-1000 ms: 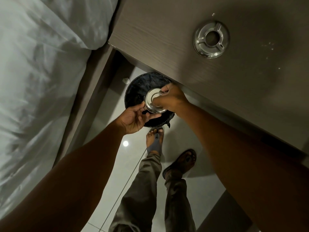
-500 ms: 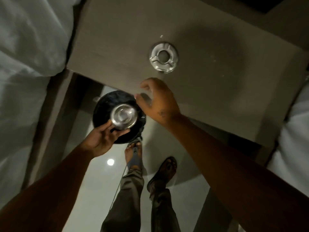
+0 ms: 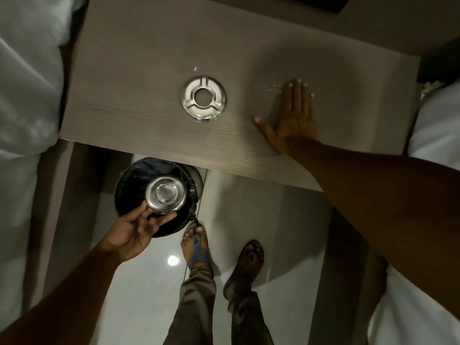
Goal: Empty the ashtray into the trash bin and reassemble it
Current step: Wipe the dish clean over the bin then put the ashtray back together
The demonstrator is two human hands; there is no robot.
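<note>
The left hand (image 3: 134, 229) pinches the near rim of the steel ashtray bowl (image 3: 165, 194) between thumb and fingertips, holding it directly over the black-lined trash bin (image 3: 129, 185) beyond the grip. Farther off, the ashtray lid (image 3: 203, 98) lies on the nightstand (image 3: 129, 95), and well to its right the right hand (image 3: 295, 118) rests flat and empty, fingers spread.

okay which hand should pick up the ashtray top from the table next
Right, probably. The right hand lies flat and empty on the table, just beside the ashtray lid. The left hand holds the ashtray bowl over the trash bin.
</note>
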